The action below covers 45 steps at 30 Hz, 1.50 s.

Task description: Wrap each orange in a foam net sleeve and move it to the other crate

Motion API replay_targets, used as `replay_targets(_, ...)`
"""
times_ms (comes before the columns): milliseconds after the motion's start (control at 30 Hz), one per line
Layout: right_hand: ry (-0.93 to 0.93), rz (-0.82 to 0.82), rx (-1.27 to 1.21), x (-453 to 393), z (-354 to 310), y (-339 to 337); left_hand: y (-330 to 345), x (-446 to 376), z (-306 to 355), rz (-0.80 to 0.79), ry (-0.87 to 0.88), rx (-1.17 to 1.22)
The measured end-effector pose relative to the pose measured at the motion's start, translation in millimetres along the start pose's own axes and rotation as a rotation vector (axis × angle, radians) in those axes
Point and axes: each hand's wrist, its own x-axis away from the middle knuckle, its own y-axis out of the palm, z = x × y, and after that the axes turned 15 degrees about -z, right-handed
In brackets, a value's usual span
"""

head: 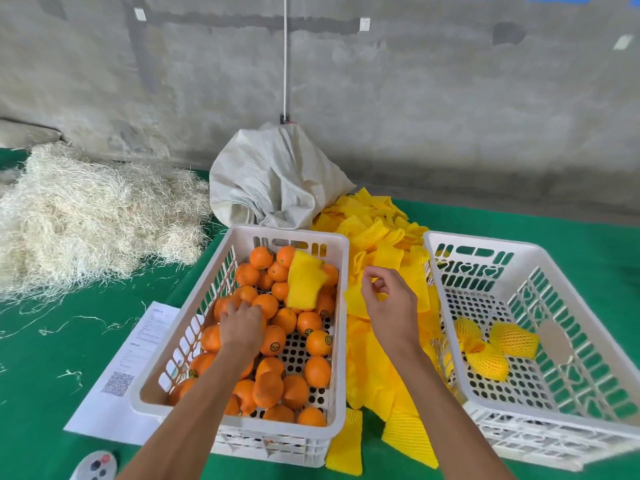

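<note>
Oranges (277,327) heaped in left crate (194,327), one flat foam sleeve (305,285) lying on top. Left hand (242,327) down among the fruit, fingers curled over an orange (223,306). Right hand (388,303) above pile of yellow sleeves (374,358) between crates, fingers loosely bent, holding nothing. Wrapped oranges (485,348) on floor of right crate (588,306).
</note>
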Motion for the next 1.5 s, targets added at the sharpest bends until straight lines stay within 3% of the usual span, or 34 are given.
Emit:
replay_targets(67, -0.001, 0.019, -0.04, 0, -2, 1, -12, 11, 7, 0.085, 0.069, 0.16)
replay_targets(167, -0.013, 0.087, -0.09, 1, -7, 3, -33, 32, 27, 0.24, 0.263, 0.59)
replay_targets(267, -0.021, 0.158, -0.154, 5, -12, 1, -53, 58, 57, 0.292, 0.491, 0.943)
replay_targets(367, 0.004, 0.175, -0.271, 10, -19, -1, -59, 79, 92, 0.185, 0.628, 1.17)
replay_targets(467, 0.025, 0.085, -0.342, 16, -22, -8, -58, 93, 118, 0.005, 0.708, 1.4)
replay_targets(633, 0.008, -0.056, -0.364, 22, -14, -24, -55, 104, 142, -0.217, 0.61, 1.679)
replay_targets(733, 0.043, -0.083, -0.427, 27, -10, -30, -52, 109, 152, -0.246, 0.614, 1.692)
replay_targets(933, 0.095, 0.009, -0.37, 37, 3, -44, -53, 114, 165, -0.101, 0.552, 1.615)
replay_targets(1067, 0.121, -0.227, -0.168, 41, 7, -51, -56, 119, 168, -0.027, 0.604, 1.552)
replay_targets(1233, 0.258, -0.164, -0.23, 38, 15, -60, -54, 117, 162, 0.001, 0.71, 1.432)
replay_targets(1367, 0.223, -0.32, -0.154, 38, 17, -66, -54, 116, 158, -0.028, 0.68, 1.436)
replay_targets(1433, 0.207, -0.266, -0.126, 36, 15, -67, -54, 115, 158, -0.023, 0.631, 1.416)
replay_targets(1500, 0.302, -0.135, -0.378, 33, 10, -70, -54, 113, 157, -0.008, 0.59, 1.379)
